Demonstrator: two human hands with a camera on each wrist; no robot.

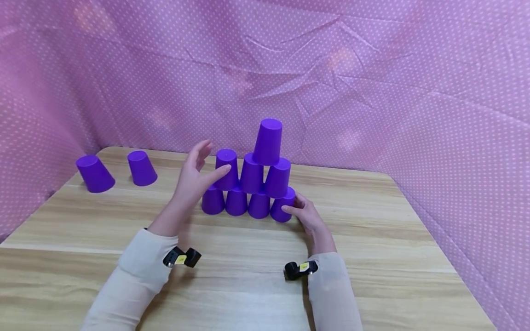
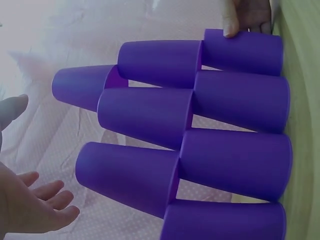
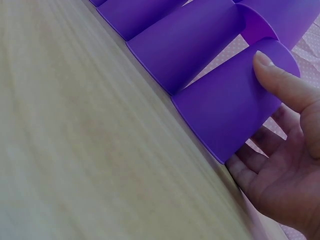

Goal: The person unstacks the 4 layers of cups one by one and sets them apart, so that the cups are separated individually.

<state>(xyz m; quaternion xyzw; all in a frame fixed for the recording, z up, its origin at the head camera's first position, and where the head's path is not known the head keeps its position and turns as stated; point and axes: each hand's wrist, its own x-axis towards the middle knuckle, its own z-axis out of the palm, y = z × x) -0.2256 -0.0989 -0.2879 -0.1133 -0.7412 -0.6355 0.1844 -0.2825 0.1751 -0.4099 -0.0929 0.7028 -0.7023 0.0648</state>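
The left hand (image 1: 193,179) is raised at the left flank of a stack of purple cups (image 1: 251,174), its forearm slanting in from the near left. Its fingers and thumb spread wide with nothing held; the thumb reaches rightward in front of the left middle-row cup (image 2: 127,177), and the left wrist view shows a gap between hand and cup. The right hand (image 1: 307,214) sits lower, close to the table (image 1: 244,280), its forearm coming from the near right. It grips the rightmost bottom cup (image 1: 278,215), thumb against the near face and fingers round the right side.

The stack stands between the two hands, toward the far part of the table, every cup mouth down: four in the bottom row, three in the middle row, and a top cup (image 1: 267,142) resting across the middle-row cups at centre and right. That top cup is higher than both hands.

Well to the left of the left hand, two more upside-down cups stand apart from each other, an outer cup (image 1: 95,174) and an inner cup (image 1: 142,169). Pink dotted cloth (image 1: 265,59) hangs behind the table and along its sides.
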